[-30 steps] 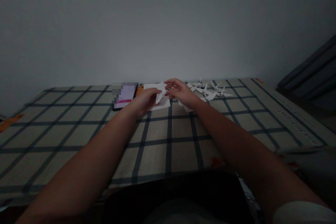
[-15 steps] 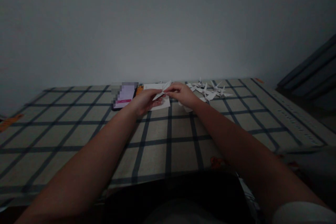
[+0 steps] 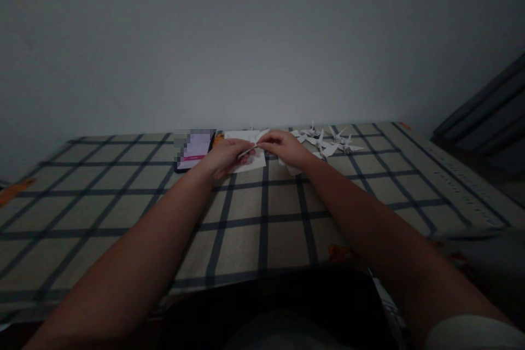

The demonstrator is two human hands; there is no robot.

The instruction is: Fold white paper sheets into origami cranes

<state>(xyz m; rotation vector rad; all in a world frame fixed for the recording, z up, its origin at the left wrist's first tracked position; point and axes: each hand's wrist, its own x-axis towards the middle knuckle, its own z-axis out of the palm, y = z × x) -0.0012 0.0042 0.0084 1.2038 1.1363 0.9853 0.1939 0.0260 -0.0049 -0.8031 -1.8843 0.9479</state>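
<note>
Between my two hands is a small piece of folded white paper (image 3: pixel 261 135), held just above the table. My left hand (image 3: pixel 229 157) pinches its near left part between thumb and fingers. From the other side, the fingertips of my right hand (image 3: pixel 281 145) grip it close to the middle. My fingers hide much of its folds. Beneath the hands lies a flat white sheet of paper (image 3: pixel 257 160). Several folded white paper cranes (image 3: pixel 324 142) rest in a group to the right of my right hand.
A phone (image 3: pixel 197 149) with a lit screen lies left of my left hand, beside something orange (image 3: pixel 219 139). A checked cloth (image 3: pixel 246 202) covers the table. Its far edge meets a plain wall (image 3: pixel 262 44). Dark striped fabric (image 3: pixel 488 115) hangs at the right.
The folded paper has tilted in my fingers, so it now looks thinner and lower, more edge-on. Both hands stay in nearly the same place.
</note>
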